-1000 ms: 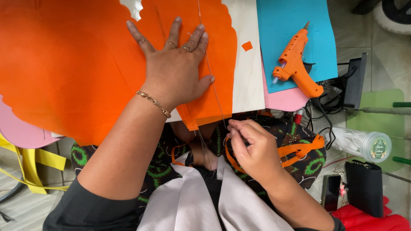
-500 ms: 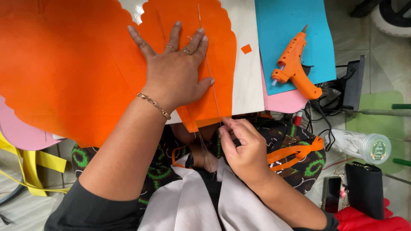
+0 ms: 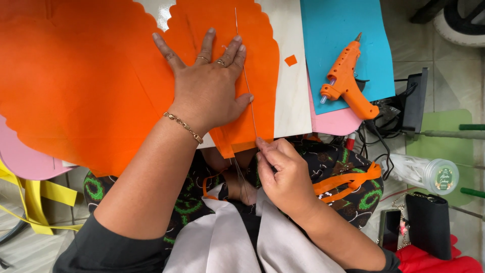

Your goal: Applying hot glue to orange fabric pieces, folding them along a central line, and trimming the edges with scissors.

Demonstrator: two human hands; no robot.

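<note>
Thin, stiff silver wire (image 3: 246,81) is pinched at its near end between the thumb and fingertips of the right hand (image 3: 283,174), the grip closed tight on it just at the table's near edge, which keeps the rod steady along its length. From there the wire runs straight away across a scalloped orange paper sheet (image 3: 262,65), lying on the sheet's surface — apparently lined up along a fold or seam. The left hand (image 3: 212,91) lies flat and spread on the same orange paper, fingers apart, holding nothing but pressing the sheet down so it cannot slide; its fingertips touch the wire's left side. A larger orange sheet (image 3: 76,86) spreads to the left over pink paper (image 3: 22,156). To the right, well apart, an orange glue gun (image 3: 346,81) rests on a blue sheet (image 3: 333,30) — parked within reach. A small orange scrap (image 3: 290,60) lies on the pale table (image 3: 290,106).
</note>
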